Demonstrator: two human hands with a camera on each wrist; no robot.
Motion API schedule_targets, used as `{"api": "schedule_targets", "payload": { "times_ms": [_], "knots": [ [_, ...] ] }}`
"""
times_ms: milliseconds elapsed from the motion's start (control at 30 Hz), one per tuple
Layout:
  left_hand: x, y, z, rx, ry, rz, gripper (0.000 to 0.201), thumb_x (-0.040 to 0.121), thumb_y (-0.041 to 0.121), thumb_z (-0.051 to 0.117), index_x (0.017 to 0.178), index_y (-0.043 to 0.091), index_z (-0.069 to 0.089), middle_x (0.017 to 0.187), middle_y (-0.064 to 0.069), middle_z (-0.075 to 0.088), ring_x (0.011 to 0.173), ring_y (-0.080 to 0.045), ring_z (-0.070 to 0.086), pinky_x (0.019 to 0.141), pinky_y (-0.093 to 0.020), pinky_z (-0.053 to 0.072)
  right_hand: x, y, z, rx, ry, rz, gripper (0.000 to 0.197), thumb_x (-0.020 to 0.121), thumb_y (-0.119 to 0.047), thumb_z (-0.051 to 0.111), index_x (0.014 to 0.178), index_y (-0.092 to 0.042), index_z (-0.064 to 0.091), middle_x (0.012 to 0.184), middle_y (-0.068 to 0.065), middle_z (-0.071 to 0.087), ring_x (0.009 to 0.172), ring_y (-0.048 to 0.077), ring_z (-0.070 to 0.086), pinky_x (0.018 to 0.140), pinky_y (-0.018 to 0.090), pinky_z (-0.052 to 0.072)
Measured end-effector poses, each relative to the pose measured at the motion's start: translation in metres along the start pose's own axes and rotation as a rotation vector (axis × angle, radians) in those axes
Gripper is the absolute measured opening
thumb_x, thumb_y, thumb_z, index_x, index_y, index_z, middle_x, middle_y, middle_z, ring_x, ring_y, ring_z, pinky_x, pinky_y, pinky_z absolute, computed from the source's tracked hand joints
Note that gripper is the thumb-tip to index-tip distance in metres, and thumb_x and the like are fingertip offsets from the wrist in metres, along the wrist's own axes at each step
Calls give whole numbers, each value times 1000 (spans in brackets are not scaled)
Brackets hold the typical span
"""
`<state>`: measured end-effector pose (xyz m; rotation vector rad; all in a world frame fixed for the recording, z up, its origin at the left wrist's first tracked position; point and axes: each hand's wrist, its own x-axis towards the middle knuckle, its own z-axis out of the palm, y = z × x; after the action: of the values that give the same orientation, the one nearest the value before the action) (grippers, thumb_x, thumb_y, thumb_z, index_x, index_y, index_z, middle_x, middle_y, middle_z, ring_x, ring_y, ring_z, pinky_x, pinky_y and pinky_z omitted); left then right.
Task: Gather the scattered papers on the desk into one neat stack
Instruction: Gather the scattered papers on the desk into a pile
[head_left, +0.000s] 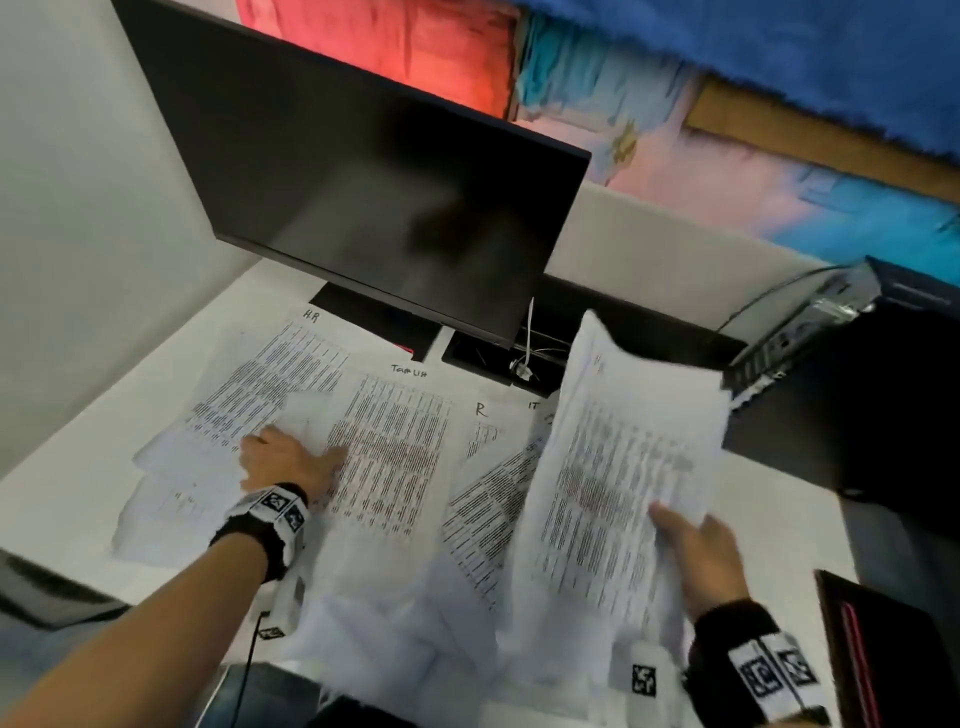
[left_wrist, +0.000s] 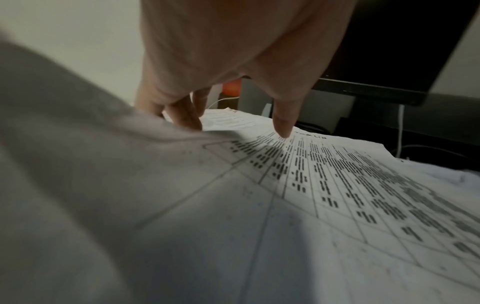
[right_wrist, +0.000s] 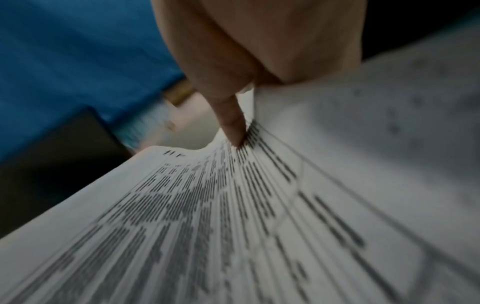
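Several printed sheets lie scattered and overlapping on the white desk: one headed "HR", one headed "Task List", one marked "R" and a skewed sheet. My left hand rests flat on them. Its thumb touches the Task List sheet, while its fingers reach under a raised sheet edge. My right hand holds a bundle of papers lifted above the desk's right side, thumb on top, fingers hidden beneath.
A dark monitor on its stand stands just behind the papers. A cable opening lies behind them, a small computer box at the back right, and a dark flat item with a red stripe at the near right.
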<state>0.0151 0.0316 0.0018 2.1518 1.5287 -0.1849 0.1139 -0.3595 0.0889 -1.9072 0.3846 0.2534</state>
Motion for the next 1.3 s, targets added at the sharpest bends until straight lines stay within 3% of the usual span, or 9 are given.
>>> {"api": "schedule_targets", "payload": {
  "times_ms": [167,267,400,500,600,766,1000,1166,1300],
  "knots": [
    [6,-6,10,42,-32,-122,120,68,75,68,147,-5,28,143,-25,40,133,-38,39,107,-47,40,20,80,39,-62,-133,273,113,63,-44,88,151,-1,32,148,16,49,130,38,53,109,48,43],
    [1,2,9,-125,-103,-223,101,74,58,75,142,-6,35,137,-24,46,123,-37,50,100,-43,45,24,79,53,-60,-119,322,100,82,-23,81,156,-7,15,155,23,36,136,40,45,111,49,40],
    [-1,16,19,-271,-272,-8,43,84,35,74,108,2,63,95,-12,70,76,-24,66,72,-35,57,34,81,60,-95,-123,307,94,85,-13,77,155,-17,14,159,24,29,138,42,43,114,51,35],
    [-14,29,16,-206,-348,126,74,88,28,73,148,2,39,146,-19,51,131,-35,53,107,-44,46,39,81,55,-141,-113,292,86,88,-10,73,155,-8,19,158,24,33,140,41,41,113,49,34],
    [-15,33,9,-184,-336,265,73,90,22,70,151,4,35,153,-16,45,139,-35,46,113,-45,41,43,80,47,-216,-174,244,55,91,-6,66,142,-2,45,133,22,60,112,35,61,97,46,49],
    [-46,47,-34,9,-70,712,13,92,12,63,104,14,56,84,-7,70,71,-25,65,60,-28,48,52,71,30,-441,-78,65,28,91,-6,61,119,-4,62,95,15,69,80,28,63,63,27,46],
    [-133,96,-109,-26,180,990,13,92,18,60,103,16,53,74,5,53,67,-21,52,58,-31,38,78,67,1,-799,8,214,92,80,-60,68,147,-4,42,146,22,50,133,40,46,107,42,37],
    [-163,117,-152,-402,116,928,21,86,14,74,102,9,63,84,-3,68,72,-25,64,61,-35,52,95,74,-18,-599,-50,228,87,80,-47,77,144,3,44,141,26,52,128,40,51,107,42,41],
    [-155,137,-124,-533,15,831,19,88,8,71,103,13,62,86,12,63,75,-4,64,56,-4,46,96,73,-17,-437,-125,331,62,92,-30,69,135,12,51,139,27,56,117,36,56,101,36,40]
  ]
}}
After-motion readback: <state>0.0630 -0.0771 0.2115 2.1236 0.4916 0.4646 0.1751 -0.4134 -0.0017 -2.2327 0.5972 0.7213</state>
